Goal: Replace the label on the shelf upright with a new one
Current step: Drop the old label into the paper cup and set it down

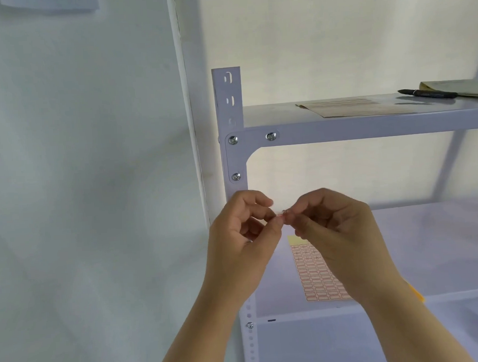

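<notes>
Small red-edged label (pixel 282 213) pinched between both hands, just in front of the shelf upright (pixel 229 120), below its corner bracket. Left hand (pixel 242 241) fingers (pixel 273 222) closed on the label's left end; right hand (pixel 337 231) fingers closed on its right end. Label blurred, detail unclear. Label sheet (pixel 317 276) lies flat on the lower shelf (pixel 443 253), partly behind the right hand. Upper shelf (pixel 368 128) carries a black pen (pixel 427 93) and papers (pixel 353 107).

We count two hands (pixel 243 236), one label sheet (pixel 317 273), one pen (pixel 427 93), two shelves (pixel 367 124), four screws (pixel 232 140)
</notes>
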The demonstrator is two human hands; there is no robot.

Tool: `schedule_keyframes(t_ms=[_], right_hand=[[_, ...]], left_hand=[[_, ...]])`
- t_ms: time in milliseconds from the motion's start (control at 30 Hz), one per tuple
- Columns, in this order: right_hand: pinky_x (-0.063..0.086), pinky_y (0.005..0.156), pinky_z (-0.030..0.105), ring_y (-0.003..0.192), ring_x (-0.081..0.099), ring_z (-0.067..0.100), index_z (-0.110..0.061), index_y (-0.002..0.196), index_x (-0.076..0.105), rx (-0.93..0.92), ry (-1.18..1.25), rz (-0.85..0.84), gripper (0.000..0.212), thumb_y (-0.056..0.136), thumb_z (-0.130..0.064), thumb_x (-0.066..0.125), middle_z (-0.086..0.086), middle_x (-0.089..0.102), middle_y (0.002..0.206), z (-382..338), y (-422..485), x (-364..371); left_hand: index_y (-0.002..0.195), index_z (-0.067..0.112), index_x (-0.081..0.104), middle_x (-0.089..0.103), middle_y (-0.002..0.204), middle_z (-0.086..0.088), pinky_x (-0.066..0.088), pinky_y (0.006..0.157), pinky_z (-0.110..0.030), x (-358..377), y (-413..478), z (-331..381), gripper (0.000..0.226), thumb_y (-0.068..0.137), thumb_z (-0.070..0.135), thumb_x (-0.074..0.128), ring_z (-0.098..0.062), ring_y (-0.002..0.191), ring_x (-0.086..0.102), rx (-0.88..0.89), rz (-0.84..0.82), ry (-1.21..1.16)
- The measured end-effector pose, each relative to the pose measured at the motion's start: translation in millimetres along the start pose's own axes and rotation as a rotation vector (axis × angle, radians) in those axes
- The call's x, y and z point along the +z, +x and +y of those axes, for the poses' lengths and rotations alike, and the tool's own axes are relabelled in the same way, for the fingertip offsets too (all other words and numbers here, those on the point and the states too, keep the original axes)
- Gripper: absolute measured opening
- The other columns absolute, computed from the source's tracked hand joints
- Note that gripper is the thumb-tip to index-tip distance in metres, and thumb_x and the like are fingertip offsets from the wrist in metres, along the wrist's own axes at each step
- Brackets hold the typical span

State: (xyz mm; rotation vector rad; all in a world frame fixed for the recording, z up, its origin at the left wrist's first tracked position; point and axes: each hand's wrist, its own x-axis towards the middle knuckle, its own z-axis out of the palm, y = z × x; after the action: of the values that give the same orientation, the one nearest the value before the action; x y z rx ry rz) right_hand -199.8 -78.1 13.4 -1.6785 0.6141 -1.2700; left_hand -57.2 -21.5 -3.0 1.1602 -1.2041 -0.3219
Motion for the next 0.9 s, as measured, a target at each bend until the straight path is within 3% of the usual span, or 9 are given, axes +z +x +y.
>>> schedule_keyframes(t_ms=[100, 200, 267, 333, 467, 667, 767, 900], right_hand=[[0.055, 0.069, 0.016, 0.075, 0.074, 0.008, -0.021, 0.087, 0.080, -0.017, -0.081, -0.006, 0.021, 0.086, -0.002, 0.072, -0.009, 0.080, 0.080, 1.8, -0.6, -3.7], [0.053, 0.070, 0.011, 0.081, 0.075, 0.003, -0.019, 0.096, 0.081, 0.022, -0.086, 0.003, 0.021, 0.084, -0.004, 0.074, -0.013, 0.081, 0.082, 3.1, 0.6, -9.4], [0.053, 0.070, 0.010, 0.082, 0.075, 0.001, -0.020, 0.098, 0.081, 0.015, -0.131, -0.013, 0.022, 0.084, -0.004, 0.074, -0.015, 0.080, 0.083, 4.2, 2.1, -13.4], [0.052, 0.071, 0.010, 0.081, 0.073, -0.001, -0.026, 0.094, 0.082, -0.018, -0.229, -0.005, 0.022, 0.085, -0.007, 0.074, -0.020, 0.079, 0.082, 5.1, 3.2, -16.3], [0.047, 0.068, 0.007, 0.081, 0.068, 0.002, -0.026, 0.088, 0.081, -0.156, -0.476, 0.042, 0.018, 0.086, -0.009, 0.073, -0.017, 0.077, 0.080, 11.8, 5.2, -21.0], [0.042, 0.065, 0.003, 0.086, 0.061, -0.001, -0.016, 0.086, 0.078, -0.282, -0.603, 0.059, 0.015, 0.085, -0.003, 0.071, -0.009, 0.074, 0.078, 19.3, 8.5, -30.4], [0.041, 0.065, 0.002, 0.085, 0.061, -0.004, -0.016, 0.084, 0.078, -0.227, -0.582, 0.054, 0.013, 0.086, -0.005, 0.071, -0.014, 0.072, 0.076, 17.4, 9.5, -37.9], [0.043, 0.064, 0.002, 0.078, 0.064, -0.008, -0.025, 0.080, 0.074, -0.112, -0.472, 0.102, 0.015, 0.087, -0.012, 0.072, -0.022, 0.070, 0.074, 16.4, 6.9, -44.9]], left_hand=[[0.082, 0.023, 0.064, 0.068, 0.076, 0.002, 0.055, 0.062, -0.036, 4.8, 0.5, -2.4, 0.018, 0.088, 0.008, 0.072, -0.026, 0.064, 0.063, 0.012, 0.000, -0.009], [0.082, 0.033, 0.075, 0.070, 0.071, 0.018, 0.050, 0.061, -0.015, 8.8, -0.6, -2.1, 0.029, 0.088, 0.005, 0.072, -0.007, 0.061, 0.062, 0.041, -0.002, 0.076], [0.087, 0.039, 0.077, 0.071, 0.073, 0.025, 0.048, 0.062, -0.009, 12.1, -1.2, -0.5, 0.032, 0.086, 0.007, 0.076, -0.005, 0.064, 0.064, 0.050, 0.018, 0.115], [0.090, 0.042, 0.076, 0.072, 0.074, 0.028, 0.048, 0.064, -0.007, 16.2, -1.7, -0.7, 0.033, 0.084, 0.009, 0.078, -0.005, 0.069, 0.065, 0.075, 0.028, 0.169], [0.103, 0.024, 0.081, 0.069, 0.078, 0.029, 0.046, 0.068, -0.004, 24.5, -0.1, -2.5, 0.027, 0.080, 0.009, 0.082, 0.008, 0.076, 0.061, 0.172, 0.066, 0.338], [0.089, 0.026, 0.083, 0.072, 0.077, 0.028, 0.046, 0.071, -0.005, 35.8, 2.9, -3.2, 0.015, 0.080, 0.014, 0.082, 0.003, 0.081, 0.065, 0.173, 0.090, 0.386], [0.085, 0.028, 0.081, 0.069, 0.069, 0.033, 0.045, 0.068, -0.006, 43.1, 1.6, -3.6, 0.013, 0.083, 0.015, 0.080, 0.000, 0.076, 0.064, 0.121, 0.071, 0.364], [0.085, 0.031, 0.081, 0.074, 0.083, 0.026, 0.048, 0.065, -0.011, 57.3, -0.8, -2.7, 0.016, 0.088, 0.017, 0.074, 0.003, 0.073, 0.066, 0.047, 0.060, 0.315]])
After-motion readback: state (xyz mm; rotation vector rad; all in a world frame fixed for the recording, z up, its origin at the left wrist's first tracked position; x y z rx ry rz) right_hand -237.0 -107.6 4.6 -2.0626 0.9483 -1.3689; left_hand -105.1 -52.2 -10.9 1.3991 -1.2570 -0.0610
